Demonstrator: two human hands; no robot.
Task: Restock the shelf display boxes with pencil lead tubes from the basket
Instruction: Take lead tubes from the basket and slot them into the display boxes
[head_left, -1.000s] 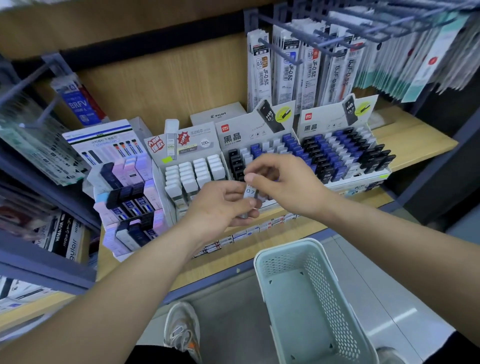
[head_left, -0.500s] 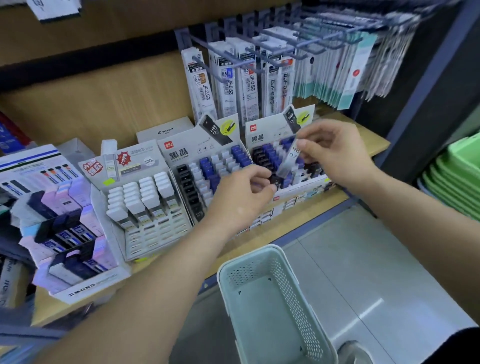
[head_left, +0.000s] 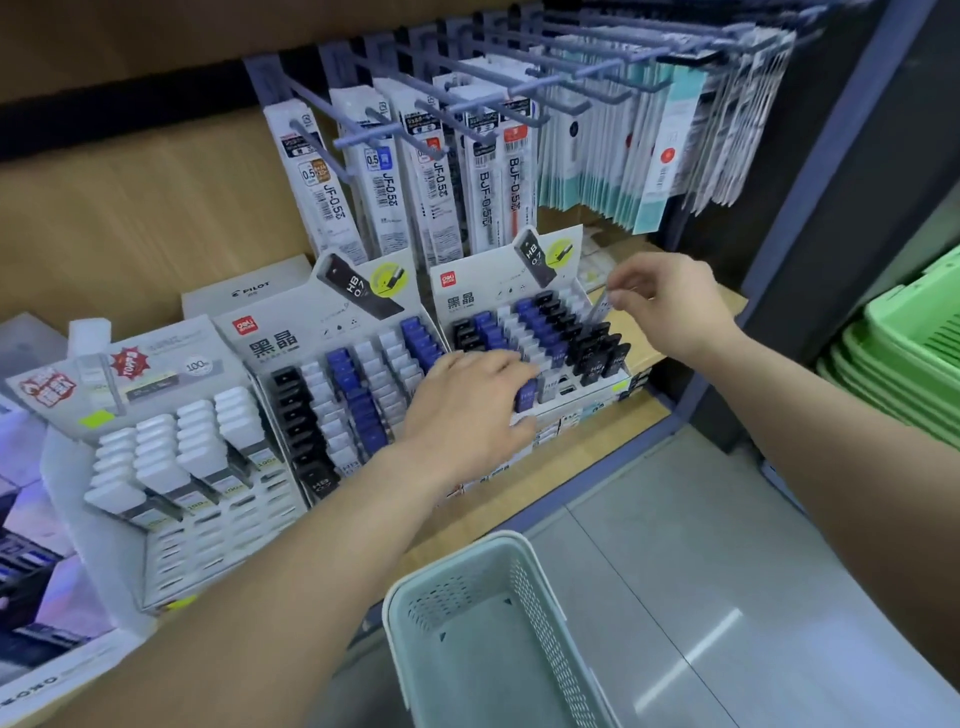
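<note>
Step in hand, I'd say: slotting one tube into the right display box (head_left: 483, 286). The right hand (head_left: 670, 306) pinches a pale lead tube (head_left: 598, 310) by its top end, tilted, at the box's far-right corner; can't tell if the tip is in a slot yet.

To do it well:
- Pick a free slot.
- Match the tube to the slot angle and lower it straight.
- Avoid knocking the black tubes (head_left: 597, 356) in front of it.

The left hand (head_left: 467, 410) rests at the box's front-left, fingers curled over a blue tube (head_left: 525, 396); gripping or just touching, can't tell. The basket (head_left: 452, 582) sits below the box's front, well apart.
</note>
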